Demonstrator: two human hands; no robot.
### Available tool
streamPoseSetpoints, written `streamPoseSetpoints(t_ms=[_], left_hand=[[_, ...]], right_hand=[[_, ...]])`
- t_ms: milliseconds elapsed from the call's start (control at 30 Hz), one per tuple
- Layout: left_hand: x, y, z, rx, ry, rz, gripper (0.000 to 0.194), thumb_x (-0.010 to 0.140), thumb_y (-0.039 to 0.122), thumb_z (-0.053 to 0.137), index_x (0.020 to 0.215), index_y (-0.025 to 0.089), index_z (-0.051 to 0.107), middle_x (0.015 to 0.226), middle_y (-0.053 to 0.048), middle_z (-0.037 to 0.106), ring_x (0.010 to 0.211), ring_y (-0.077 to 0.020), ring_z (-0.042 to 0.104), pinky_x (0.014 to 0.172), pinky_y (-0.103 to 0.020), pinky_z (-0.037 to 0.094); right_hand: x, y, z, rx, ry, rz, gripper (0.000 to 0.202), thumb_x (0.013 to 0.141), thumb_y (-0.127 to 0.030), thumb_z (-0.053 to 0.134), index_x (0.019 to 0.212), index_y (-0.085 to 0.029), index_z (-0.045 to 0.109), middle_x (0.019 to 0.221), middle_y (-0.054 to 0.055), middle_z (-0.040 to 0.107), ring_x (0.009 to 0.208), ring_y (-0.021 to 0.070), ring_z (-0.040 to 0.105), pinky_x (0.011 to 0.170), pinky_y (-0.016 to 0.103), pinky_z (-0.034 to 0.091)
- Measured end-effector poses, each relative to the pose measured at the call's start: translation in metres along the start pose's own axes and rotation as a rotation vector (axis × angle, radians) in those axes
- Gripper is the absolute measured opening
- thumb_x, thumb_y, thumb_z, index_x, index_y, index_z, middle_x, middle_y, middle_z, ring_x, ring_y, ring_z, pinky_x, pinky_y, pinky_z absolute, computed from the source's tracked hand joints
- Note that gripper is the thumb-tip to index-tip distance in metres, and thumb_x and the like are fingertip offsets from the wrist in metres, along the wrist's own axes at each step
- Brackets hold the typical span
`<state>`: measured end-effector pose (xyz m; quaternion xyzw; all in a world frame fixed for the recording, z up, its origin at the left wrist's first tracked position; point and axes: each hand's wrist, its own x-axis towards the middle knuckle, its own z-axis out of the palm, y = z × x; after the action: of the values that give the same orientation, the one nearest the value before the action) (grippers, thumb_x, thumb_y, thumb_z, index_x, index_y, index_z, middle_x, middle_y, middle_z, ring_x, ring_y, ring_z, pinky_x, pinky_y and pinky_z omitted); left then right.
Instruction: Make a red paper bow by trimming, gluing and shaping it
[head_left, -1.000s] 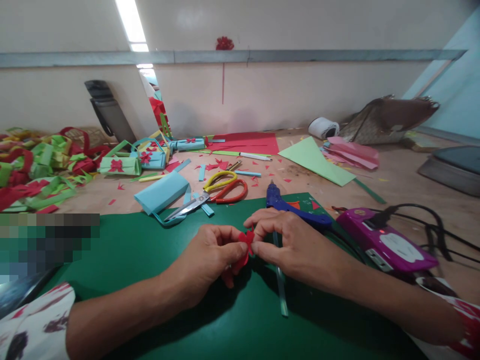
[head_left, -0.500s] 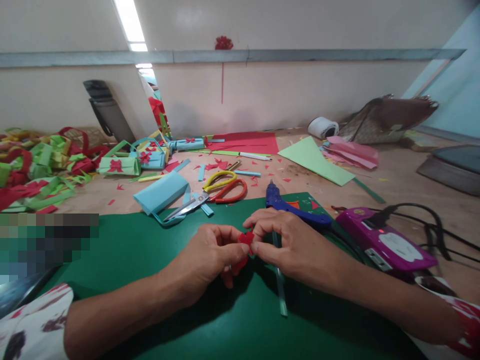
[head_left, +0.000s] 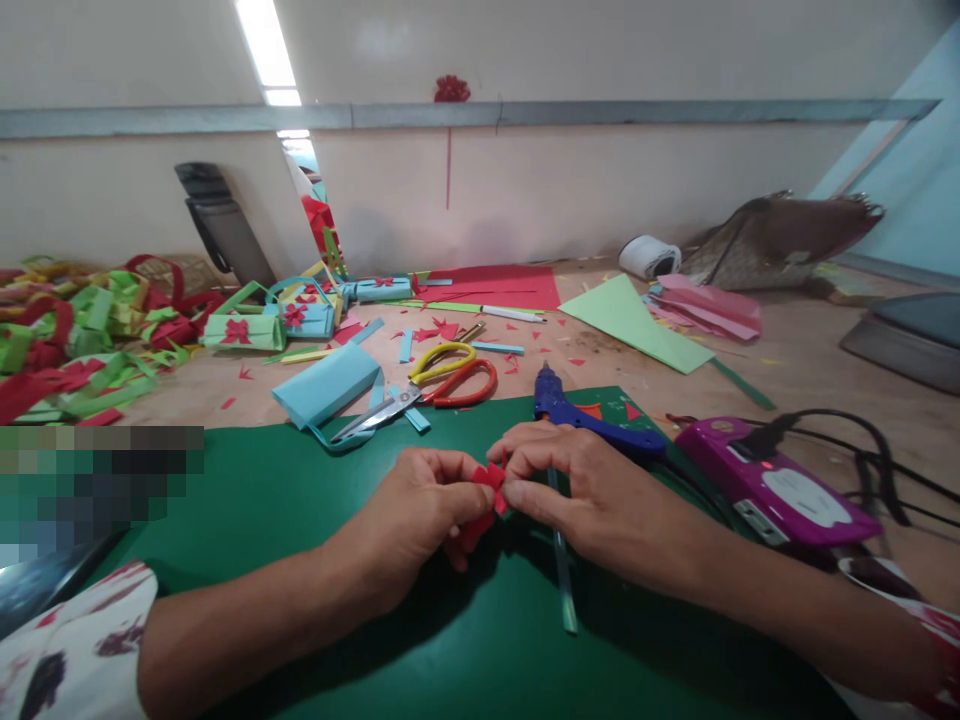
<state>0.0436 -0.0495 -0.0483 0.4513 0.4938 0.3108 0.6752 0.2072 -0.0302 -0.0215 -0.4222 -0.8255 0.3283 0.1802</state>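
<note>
Between my two hands is a small red paper bow (head_left: 493,478), partly covered by fingers. My left hand (head_left: 431,510) pinches its left side, with more red paper showing below the thumb. From the other side my right hand (head_left: 566,480) closes thumb and fingertips on the bow's edge. Both hands hover over a green mat (head_left: 285,540). Under the right hand lies a clear glue stick (head_left: 564,590). Just beyond that hand is a blue glue gun (head_left: 600,425). Scissors (head_left: 442,380) with yellow and orange handles lie past the mat's far edge, beside a folded light-blue paper piece (head_left: 328,388).
At the right sits a purple power strip (head_left: 776,485) with black cables. Small paper bags (head_left: 244,332) with red bows and a heap of coloured paper (head_left: 97,320) are at the left. Light-green paper (head_left: 637,322), red paper (head_left: 495,285) and a handbag (head_left: 787,235) lie farther back.
The whole view has shifted slightly to the right. My hands keep their pinch on the bow, which has turned a little between the fingers.
</note>
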Motion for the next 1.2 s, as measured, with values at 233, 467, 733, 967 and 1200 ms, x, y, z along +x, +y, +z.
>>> streamPoseSetpoints(t_ms=[233, 467, 733, 967, 1200], left_hand=[[0.0, 0.0, 0.001, -0.001, 0.02, -0.014, 0.016, 0.069, 0.025, 0.061, 0.06, 0.014, 0.053, 0.046, 0.005, 0.048, 0.04, -0.0058, 0.041, 0.039, -0.016, 0.035], [0.0, -0.001, 0.001, 0.009, -0.01, 0.003, 0.017, 0.071, 0.027, 0.062, 0.064, 0.014, 0.054, 0.052, 0.004, 0.051, 0.043, -0.0061, 0.043, 0.041, -0.016, 0.036], [-0.001, -0.002, -0.001, 0.002, -0.051, 0.008, 0.015, 0.073, 0.024, 0.061, 0.067, 0.012, 0.056, 0.055, 0.002, 0.054, 0.045, -0.0055, 0.045, 0.043, -0.016, 0.038], [0.0, -0.001, -0.006, -0.065, -0.152, 0.06, 0.011, 0.068, 0.015, 0.064, 0.078, 0.013, 0.06, 0.064, 0.0, 0.057, 0.053, -0.0079, 0.048, 0.046, -0.017, 0.042], [0.002, -0.002, -0.008, -0.12, -0.175, 0.021, 0.019, 0.075, 0.029, 0.06, 0.071, 0.011, 0.062, 0.066, -0.003, 0.057, 0.058, -0.0102, 0.051, 0.048, -0.019, 0.045]], right_hand=[[0.001, -0.001, -0.003, -0.003, -0.002, 0.019, 0.024, 0.083, -0.018, 0.051, 0.061, -0.017, 0.06, 0.089, 0.002, 0.067, 0.082, 0.0158, 0.059, 0.073, 0.028, 0.04], [0.001, 0.001, -0.001, -0.021, 0.024, 0.008, 0.022, 0.078, -0.012, 0.052, 0.057, -0.018, 0.055, 0.09, 0.002, 0.068, 0.081, 0.0159, 0.059, 0.075, 0.028, 0.04], [0.002, 0.001, -0.001, -0.028, 0.023, 0.024, 0.021, 0.076, -0.011, 0.05, 0.055, -0.017, 0.052, 0.084, 0.001, 0.067, 0.077, 0.0151, 0.059, 0.071, 0.028, 0.039], [0.002, 0.004, -0.003, -0.049, 0.058, 0.026, 0.023, 0.076, -0.011, 0.05, 0.054, -0.017, 0.051, 0.084, 0.001, 0.067, 0.076, 0.0151, 0.059, 0.073, 0.028, 0.039], [0.002, 0.004, -0.002, -0.081, 0.038, -0.007, 0.018, 0.077, -0.012, 0.053, 0.06, -0.018, 0.058, 0.088, 0.001, 0.067, 0.086, 0.017, 0.058, 0.085, 0.034, 0.034]])
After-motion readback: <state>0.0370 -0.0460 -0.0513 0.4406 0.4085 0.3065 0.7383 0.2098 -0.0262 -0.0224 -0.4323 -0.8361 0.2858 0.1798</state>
